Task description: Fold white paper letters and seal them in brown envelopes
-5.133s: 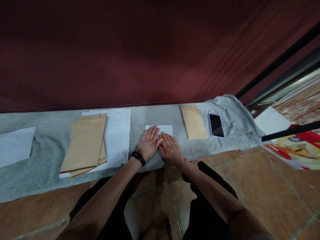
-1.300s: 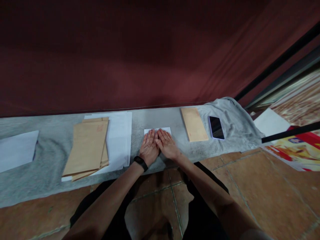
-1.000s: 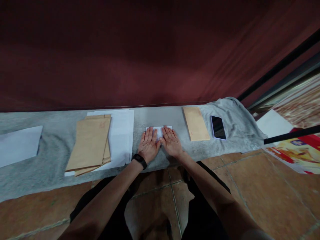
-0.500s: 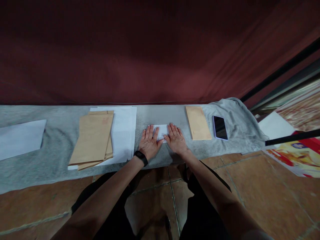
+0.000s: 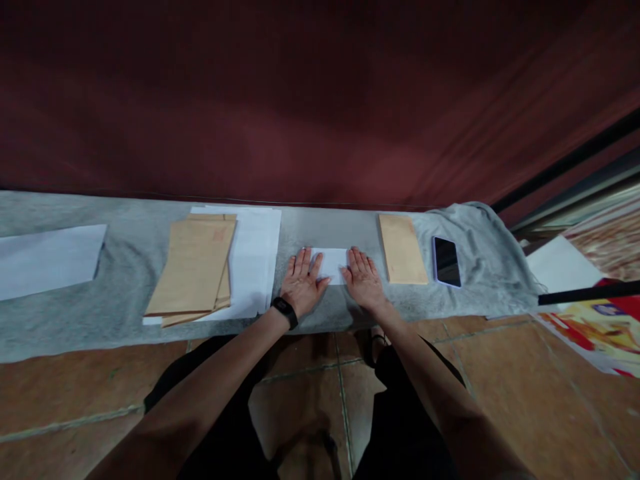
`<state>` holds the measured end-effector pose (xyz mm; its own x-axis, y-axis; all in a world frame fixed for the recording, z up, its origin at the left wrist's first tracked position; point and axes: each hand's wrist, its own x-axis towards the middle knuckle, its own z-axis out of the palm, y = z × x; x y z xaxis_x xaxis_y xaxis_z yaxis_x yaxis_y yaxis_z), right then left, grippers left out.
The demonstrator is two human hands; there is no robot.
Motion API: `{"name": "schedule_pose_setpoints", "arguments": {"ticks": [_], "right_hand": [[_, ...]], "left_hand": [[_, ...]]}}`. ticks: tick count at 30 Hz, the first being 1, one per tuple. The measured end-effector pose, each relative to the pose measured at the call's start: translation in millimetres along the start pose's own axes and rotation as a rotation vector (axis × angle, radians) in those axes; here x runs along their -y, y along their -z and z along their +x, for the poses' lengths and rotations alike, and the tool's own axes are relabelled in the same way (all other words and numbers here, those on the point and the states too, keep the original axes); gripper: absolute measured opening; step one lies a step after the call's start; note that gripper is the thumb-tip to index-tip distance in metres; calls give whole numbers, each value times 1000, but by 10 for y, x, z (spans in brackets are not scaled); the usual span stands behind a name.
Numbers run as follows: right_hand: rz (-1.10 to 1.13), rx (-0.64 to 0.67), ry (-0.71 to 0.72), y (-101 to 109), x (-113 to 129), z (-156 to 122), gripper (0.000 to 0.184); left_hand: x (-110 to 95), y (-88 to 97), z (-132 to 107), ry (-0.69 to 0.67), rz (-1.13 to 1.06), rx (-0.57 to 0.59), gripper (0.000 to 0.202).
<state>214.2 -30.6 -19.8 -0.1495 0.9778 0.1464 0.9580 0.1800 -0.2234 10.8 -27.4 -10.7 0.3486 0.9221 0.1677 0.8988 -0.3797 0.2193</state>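
Your left hand and your right hand both lie palm down on the grey mat spread over the tiled floor, with the folded white paper between them. Each grip is spread flat, with the fingers straight and slightly fanned, and neither pinches anything. Your left fingertips cover the paper's left edge and your right fingertips its right edge. The bare middle of the sheet shows in the gap between your thumbs. The paper lies flat on the mat, near the mat's front edge and directly ahead of your knees. A black wristband sits on your left wrist. To the left of your left hand, and close to it, a stack of brown envelopes lies on a pile of white sheets. Further left is another white sheet. Just to the right of your right hand lies a single brown envelope, and beside that a phone lies with its dark screen up, where the mat bunches. A dark red curtain hangs behind the mat.
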Motion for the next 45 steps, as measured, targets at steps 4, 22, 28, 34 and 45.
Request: {"name": "schedule_pose_setpoints", "arguments": {"ticks": [4,22,28,34,45], "right_hand": [[-12,16,-21,24,4,-10,60],[117,14,185,-22,468,-53,56],[53,-21,104,-23,283,-2,59],[32,-25,64,-30,161,11,62],[0,-24,19,-47,164,-5,64]], "left_hand": [[2,6,-1,13,13,9,70],[4,-4,-6,-61,12,28,63],[118,-25,34,-7,11,-16,65],[215,-21,53,12,0,-14,65],[-131,30,-82,-217,-44,52,60]]}}
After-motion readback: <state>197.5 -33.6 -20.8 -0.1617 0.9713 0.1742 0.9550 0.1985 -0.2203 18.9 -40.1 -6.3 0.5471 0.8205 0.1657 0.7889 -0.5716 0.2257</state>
